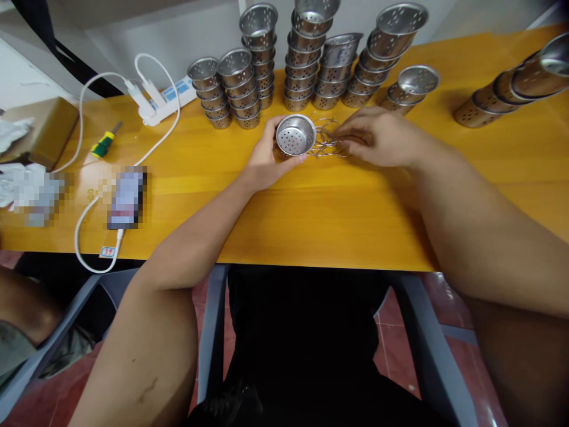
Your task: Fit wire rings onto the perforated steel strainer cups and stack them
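My left hand [265, 159] wraps round a perforated metal cup [296, 135], whose open mouth tilts toward me. Just right of the cup lies a small tangle of thin bent metal wires [326, 142] on the table. My right hand [377, 135] has its fingers pinched together at the right end of those wires. Its fingertips touch them, though how many wires they grip is hidden. Behind both hands stand several stacks of similar perforated cups [303, 68]. A short stack [406, 89] is close behind my right hand.
A leaning cup stack [511, 89] is at the far right of the wooden table [311, 225]. Leftward are a power strip [166, 101] with white cables, a phone [127, 198], a screwdriver [104, 142] and a cardboard box [48, 127]. Another person's leg [26, 302] shows at lower left.
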`<state>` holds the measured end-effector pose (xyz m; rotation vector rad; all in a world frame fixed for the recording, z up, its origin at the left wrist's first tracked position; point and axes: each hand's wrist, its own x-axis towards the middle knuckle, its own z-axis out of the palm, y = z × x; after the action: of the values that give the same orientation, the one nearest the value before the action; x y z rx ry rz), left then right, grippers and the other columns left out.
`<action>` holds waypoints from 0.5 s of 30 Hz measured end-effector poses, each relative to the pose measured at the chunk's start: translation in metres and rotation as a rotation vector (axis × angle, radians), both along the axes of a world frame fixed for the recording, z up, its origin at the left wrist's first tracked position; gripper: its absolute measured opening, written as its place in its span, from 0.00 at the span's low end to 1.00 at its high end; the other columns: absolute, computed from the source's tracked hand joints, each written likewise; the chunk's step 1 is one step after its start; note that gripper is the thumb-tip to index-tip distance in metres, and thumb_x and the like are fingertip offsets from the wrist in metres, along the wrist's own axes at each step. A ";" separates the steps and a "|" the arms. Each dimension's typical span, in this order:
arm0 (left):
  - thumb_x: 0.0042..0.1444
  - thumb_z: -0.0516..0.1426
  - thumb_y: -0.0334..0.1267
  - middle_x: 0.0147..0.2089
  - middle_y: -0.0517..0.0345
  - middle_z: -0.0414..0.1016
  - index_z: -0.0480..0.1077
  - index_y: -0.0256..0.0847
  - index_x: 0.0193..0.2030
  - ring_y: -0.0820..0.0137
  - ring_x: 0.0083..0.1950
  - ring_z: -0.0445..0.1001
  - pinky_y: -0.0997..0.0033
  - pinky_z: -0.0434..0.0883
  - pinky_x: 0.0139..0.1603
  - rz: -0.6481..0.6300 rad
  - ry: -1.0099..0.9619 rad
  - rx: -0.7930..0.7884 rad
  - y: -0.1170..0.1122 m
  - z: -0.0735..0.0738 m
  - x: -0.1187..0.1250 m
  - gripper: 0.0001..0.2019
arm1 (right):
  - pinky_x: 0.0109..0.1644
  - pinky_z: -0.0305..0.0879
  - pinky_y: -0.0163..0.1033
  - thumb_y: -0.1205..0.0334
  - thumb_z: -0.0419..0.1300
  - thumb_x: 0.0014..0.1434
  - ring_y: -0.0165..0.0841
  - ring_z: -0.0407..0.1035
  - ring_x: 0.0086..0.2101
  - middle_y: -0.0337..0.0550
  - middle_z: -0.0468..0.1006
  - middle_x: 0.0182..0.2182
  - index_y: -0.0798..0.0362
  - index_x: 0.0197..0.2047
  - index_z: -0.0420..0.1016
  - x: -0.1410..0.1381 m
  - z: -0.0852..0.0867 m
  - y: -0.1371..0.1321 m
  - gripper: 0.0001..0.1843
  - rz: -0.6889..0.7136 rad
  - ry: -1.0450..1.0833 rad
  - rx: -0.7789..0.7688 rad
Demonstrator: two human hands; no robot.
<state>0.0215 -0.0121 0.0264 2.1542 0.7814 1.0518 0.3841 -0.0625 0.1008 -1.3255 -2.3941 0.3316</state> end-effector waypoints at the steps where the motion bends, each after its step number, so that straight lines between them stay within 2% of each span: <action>1: 0.71 0.71 0.82 0.90 0.40 0.75 0.59 0.53 0.90 0.39 0.93 0.76 0.23 0.75 0.99 -0.002 -0.008 0.001 0.001 -0.001 0.000 0.56 | 0.86 0.77 0.69 0.48 0.68 0.82 0.62 0.83 0.72 0.65 0.90 0.71 0.46 0.70 0.90 -0.001 -0.001 0.001 0.22 0.047 -0.004 -0.013; 3: 0.73 0.68 0.84 0.90 0.44 0.76 0.59 0.56 0.90 0.39 0.92 0.75 0.22 0.74 0.99 -0.011 -0.012 0.003 0.002 -0.002 0.000 0.54 | 0.89 0.74 0.73 0.45 0.68 0.83 0.62 0.81 0.74 0.61 0.89 0.74 0.43 0.72 0.89 -0.007 -0.005 0.002 0.22 0.073 -0.012 -0.030; 6: 0.77 0.62 0.85 0.90 0.47 0.77 0.58 0.60 0.92 0.40 0.93 0.72 0.23 0.73 1.00 -0.028 0.005 0.007 0.004 -0.004 -0.002 0.51 | 0.89 0.73 0.74 0.47 0.66 0.86 0.60 0.81 0.71 0.58 0.91 0.68 0.41 0.64 0.90 -0.017 -0.012 0.006 0.15 0.032 -0.024 -0.032; 10: 0.74 0.70 0.79 0.90 0.41 0.76 0.58 0.55 0.91 0.41 0.92 0.77 0.26 0.76 0.99 -0.022 -0.015 -0.004 0.004 -0.004 -0.001 0.53 | 0.85 0.78 0.74 0.53 0.65 0.85 0.61 0.83 0.66 0.60 0.91 0.59 0.44 0.56 0.89 -0.024 -0.018 0.010 0.10 -0.003 -0.076 0.043; 15: 0.71 0.74 0.76 0.88 0.38 0.76 0.58 0.48 0.90 0.41 0.92 0.77 0.31 0.73 0.99 -0.052 -0.062 -0.023 0.003 -0.001 0.002 0.56 | 0.75 0.86 0.72 0.56 0.65 0.84 0.62 0.86 0.60 0.62 0.91 0.54 0.46 0.55 0.91 -0.020 -0.015 0.010 0.11 0.022 -0.128 0.111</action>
<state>0.0235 -0.0089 0.0253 2.1006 0.7019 1.0729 0.3644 -0.0528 0.0854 -1.3075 -2.4941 0.1208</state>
